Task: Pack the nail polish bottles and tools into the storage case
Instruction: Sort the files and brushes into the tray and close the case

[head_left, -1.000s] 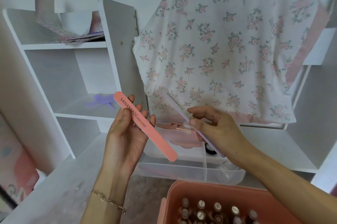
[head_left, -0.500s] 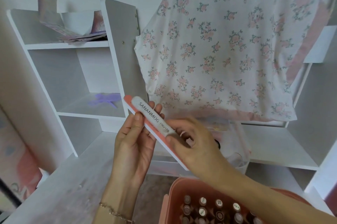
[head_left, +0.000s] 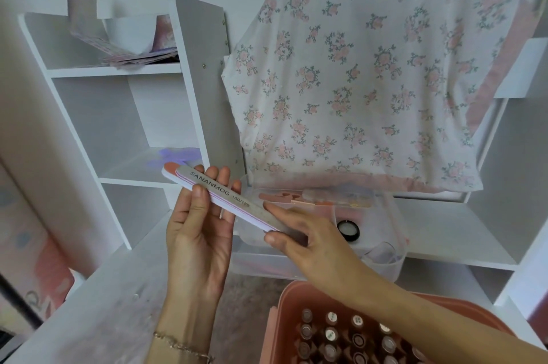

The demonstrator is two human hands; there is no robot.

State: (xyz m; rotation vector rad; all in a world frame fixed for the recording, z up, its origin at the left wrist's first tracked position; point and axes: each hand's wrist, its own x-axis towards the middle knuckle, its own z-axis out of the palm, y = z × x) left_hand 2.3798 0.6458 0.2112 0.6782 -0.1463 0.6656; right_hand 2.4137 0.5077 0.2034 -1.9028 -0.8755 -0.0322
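Observation:
My left hand (head_left: pixel 198 233) holds a stack of nail files (head_left: pixel 219 194), a grey one on a pink one, with the thumb across the top. My right hand (head_left: pixel 299 233) pinches the lower end of the same stack. Behind them stands a clear plastic tray (head_left: pixel 382 257) with pink tools (head_left: pixel 296 197) lying along its back and a small black jar (head_left: pixel 347 229) inside. At the bottom right is the pink storage case (head_left: pixel 284 316), filled with several nail polish bottles (head_left: pixel 330 334) standing upright.
A white shelf unit (head_left: pixel 118 114) rises at the left, with papers on its top shelf and a purple item (head_left: pixel 175 156) lower down. A floral cloth (head_left: pixel 370 67) hangs behind the tray. The white desk surface (head_left: pixel 98 304) runs along the left.
My right hand brought the grey file over and laid it on the pink file in my left hand. Both files are now held together as one stack.

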